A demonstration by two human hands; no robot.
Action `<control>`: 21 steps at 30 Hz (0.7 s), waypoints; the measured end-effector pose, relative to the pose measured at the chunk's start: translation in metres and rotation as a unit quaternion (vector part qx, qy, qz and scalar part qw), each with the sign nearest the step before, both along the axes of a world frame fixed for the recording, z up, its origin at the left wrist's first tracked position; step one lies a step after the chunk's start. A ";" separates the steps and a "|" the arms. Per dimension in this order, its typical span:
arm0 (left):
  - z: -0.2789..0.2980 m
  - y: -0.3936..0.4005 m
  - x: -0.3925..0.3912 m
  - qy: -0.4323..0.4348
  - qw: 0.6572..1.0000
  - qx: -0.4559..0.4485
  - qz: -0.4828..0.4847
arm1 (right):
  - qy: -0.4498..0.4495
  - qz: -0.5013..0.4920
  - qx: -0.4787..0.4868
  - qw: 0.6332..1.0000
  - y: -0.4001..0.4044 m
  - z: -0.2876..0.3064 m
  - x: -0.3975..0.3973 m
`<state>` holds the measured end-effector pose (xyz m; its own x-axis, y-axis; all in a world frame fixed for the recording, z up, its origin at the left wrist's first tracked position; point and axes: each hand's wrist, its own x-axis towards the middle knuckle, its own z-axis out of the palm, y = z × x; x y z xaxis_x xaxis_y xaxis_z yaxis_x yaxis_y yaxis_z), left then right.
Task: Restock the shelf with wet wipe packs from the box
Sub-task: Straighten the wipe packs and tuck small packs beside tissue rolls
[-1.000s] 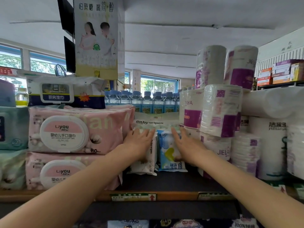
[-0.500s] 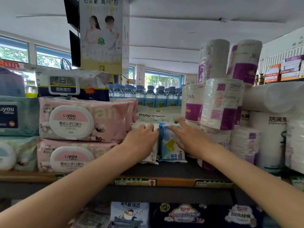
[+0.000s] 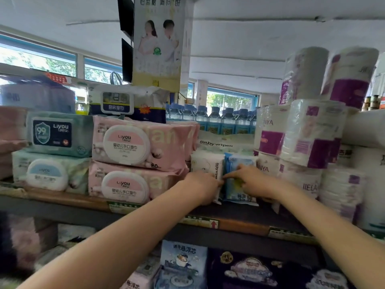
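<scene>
Two hands work at the shelf [image 3: 239, 225] front: the left hand [image 3: 203, 187] curls round the white baby wipes pack [image 3: 206, 163] and the right hand [image 3: 253, 181] pinches the blue wipes pack [image 3: 239, 161] touching it, both packs upright on the shelf. Judged step: squaring placed packs; next, release and fetch more stock. No box is visible; behind stand larger baby wipes packs [image 3: 225, 142].

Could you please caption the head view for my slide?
Both hands, left hand and right hand, straighten two small wipe packs on the shelf.
</scene>
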<state>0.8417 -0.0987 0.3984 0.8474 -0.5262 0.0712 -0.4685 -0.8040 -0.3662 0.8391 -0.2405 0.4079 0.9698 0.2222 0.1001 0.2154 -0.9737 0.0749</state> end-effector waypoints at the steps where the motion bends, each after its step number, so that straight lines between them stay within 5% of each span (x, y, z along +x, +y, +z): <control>1: 0.002 0.004 -0.005 -0.039 0.998 -0.038 -0.023 | -0.016 0.010 0.030 0.999 0.002 0.005 -0.005; 3: 0.006 0.018 -0.017 -0.151 0.973 -0.141 -0.104 | -0.055 0.035 0.077 0.995 0.012 0.014 -0.015; 5: 0.003 0.041 -0.020 -0.292 0.908 -0.218 -0.207 | -0.098 0.063 0.135 0.984 0.028 0.021 -0.024; 8: -0.005 0.083 -0.010 -0.413 0.843 -0.275 -0.208 | 0.024 0.123 0.342 0.931 0.064 0.026 -0.036; 10: -0.008 0.110 -0.004 -0.425 0.837 -0.279 -0.203 | 0.074 0.144 0.421 0.893 0.092 0.021 -0.038; 18: -0.022 0.206 0.016 -0.414 0.860 -0.238 -0.179 | -0.157 0.010 0.387 0.908 0.170 -0.009 -0.023; 21: -0.021 0.233 0.020 -0.387 0.872 -0.239 -0.182 | -0.142 0.004 0.429 0.892 0.173 -0.011 -0.025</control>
